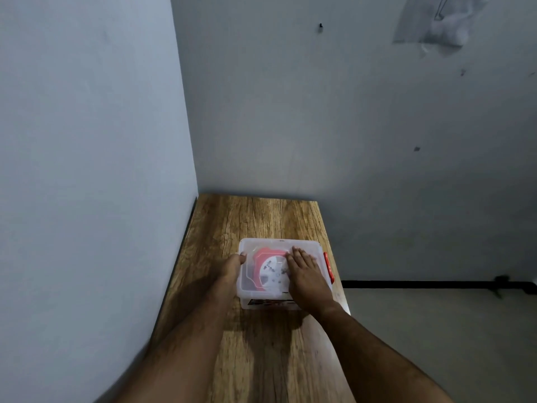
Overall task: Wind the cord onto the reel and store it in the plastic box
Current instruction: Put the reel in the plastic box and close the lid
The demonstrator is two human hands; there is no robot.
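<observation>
1. On the wooden bench (255, 219), set into the corner of two grey walls, stands the translucent plastic box (261, 298) with its lid (279, 245) resting on top.
2. Inside the box, seen through the lid, lies the red-and-white reel (268, 270); the cord itself cannot be made out, so whether it is fully wound is a judgement, not an observation.
3. The left hand (231, 267) is curled against the left end of the box, fingers at the rim; whether it grips a latch there cannot be told.
4. The right hand (305, 273) lies flat and open on the lid, palm down, holding nothing, apparently pressing the lid in place.
5. A red latch (329, 267) shows at the right end of the box; whether it is snapped down is unclear.
6. Progress, as judged: storing is nearly complete; securing the lid and latches appears to be what remains.
7. A dark label (268, 301) on the near wall of the box is too blurred to read
</observation>
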